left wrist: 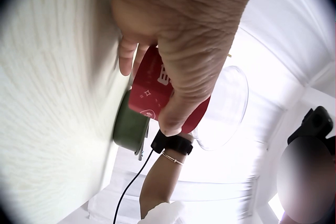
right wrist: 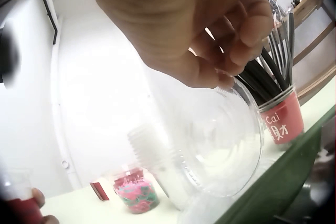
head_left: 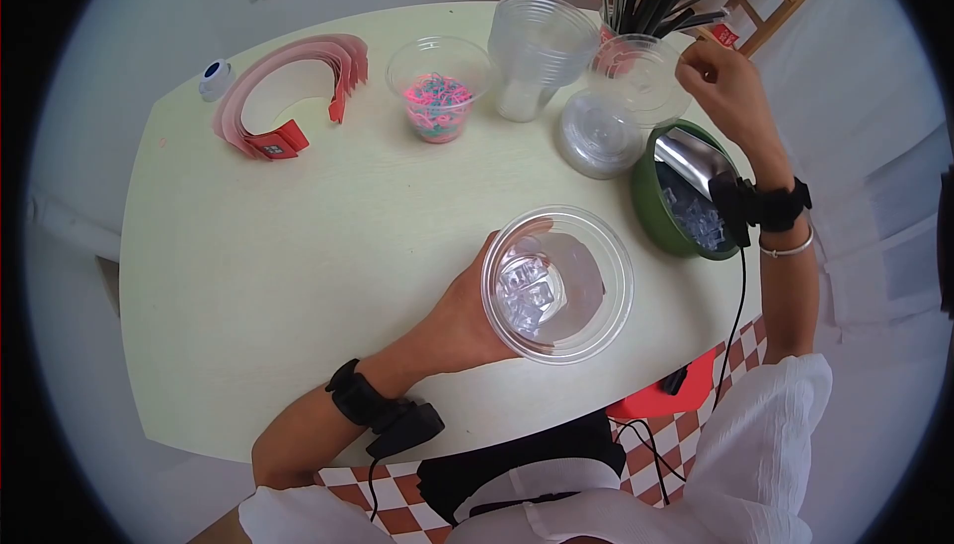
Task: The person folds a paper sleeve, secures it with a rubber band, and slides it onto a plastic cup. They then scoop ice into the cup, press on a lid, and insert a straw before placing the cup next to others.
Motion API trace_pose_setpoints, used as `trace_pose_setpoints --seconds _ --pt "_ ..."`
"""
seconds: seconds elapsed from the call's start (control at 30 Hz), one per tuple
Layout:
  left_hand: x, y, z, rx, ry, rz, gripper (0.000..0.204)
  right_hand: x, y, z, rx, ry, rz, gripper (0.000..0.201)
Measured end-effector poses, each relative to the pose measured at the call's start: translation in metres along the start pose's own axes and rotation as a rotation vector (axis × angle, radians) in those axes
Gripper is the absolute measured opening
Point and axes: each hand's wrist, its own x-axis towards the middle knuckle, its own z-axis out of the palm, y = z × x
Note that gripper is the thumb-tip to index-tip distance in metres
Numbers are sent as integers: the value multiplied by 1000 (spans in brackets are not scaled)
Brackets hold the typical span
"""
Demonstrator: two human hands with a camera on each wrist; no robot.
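Note:
My left hand [head_left: 462, 320] grips a clear plastic cup [head_left: 581, 291] near the table's front edge, its fingers wrapped round the side. Several ice cubes [head_left: 527, 291] lie in the cup. In the left wrist view a red paper sleeve [left wrist: 149, 90] with white print surrounds the cup, under the thumb. Up at the back right, my right hand [head_left: 733, 97] pinches a clear round plastic lid [head_left: 646, 72] by its edge. That lid [right wrist: 226, 140] hangs tilted below the fingertips in the right wrist view, above a stack of similar lids [head_left: 596, 142].
A green bowl [head_left: 651, 206] with ice and a metal scoop [head_left: 691, 158] stands at the right. Along the back are nested clear cups [head_left: 542, 42], a cup of pink and teal bands [head_left: 437, 107], fanned red sleeves [head_left: 283, 62], a white bottle [head_left: 215, 79] and straws [head_left: 651, 7] in a red container.

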Motion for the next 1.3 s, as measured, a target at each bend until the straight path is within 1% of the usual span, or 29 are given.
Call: trace_pose_setpoints --seconds 0.03,0.1,0.13,0.2,0.27,0.33,0.37,0.47,0.5,0.6,0.63,0.73,0.77,0.87,0.97,1.07,1.17,1.27,1.3 --pt "0 -1 0 -33 5 -16 101 -5 -7 -8 75 16 63 20" --pt "0 -5 1 -98 14 -44 101 -25 -23 -19 410 59 151 17" --pt "1 -5 1 -84 27 -48 101 -36 -32 -21 578 78 192 15" --pt "0 -7 1 -56 60 -55 100 -67 -50 -8 696 250 95 9" --pt "1 -7 1 -51 66 -58 99 -90 -57 6 487 330 -82 9" --pt "1 -7 0 -41 83 -59 98 -103 -61 16 381 375 -257 11" --pt "1 -5 0 -34 92 -56 97 -107 -63 19 402 360 -266 12" --pt "1 -5 -1 -25 107 -43 96 -114 -59 28 510 376 -206 12" --pt "2 -5 -1 -25 108 -39 96 -116 -55 31 545 355 -188 10" --pt "1 -8 -1 -63 110 -58 96 -119 -62 32 858 244 99 7" --pt "1 -7 -1 -38 111 -50 96 -119 -60 32 970 184 98 6" --pt "1 -6 -1 27 113 -28 95 -119 -61 34 1144 63 187 10" --pt "1 -7 -1 45 117 -19 95 -119 -58 36 1189 23 144 13" --pt "1 -6 -1 61 133 -20 95 -121 -56 41 1254 -1 121 17" --pt "1 -6 -1 26 148 -53 95 -125 -55 44 1240 -11 105 23" --pt "1 -4 -2 -32 148 -107 94 -129 -56 44 1149 44 73 27" --pt "1 -1 -3 -32 157 -147 92 -129 -57 41 821 143 -156 27" --pt "0 -2 -4 -26 168 -160 92 -129 -62 39 732 139 -321 28" --pt "0 -2 -4 -30 169 -161 92 -129 -64 39 695 135 -343 32"
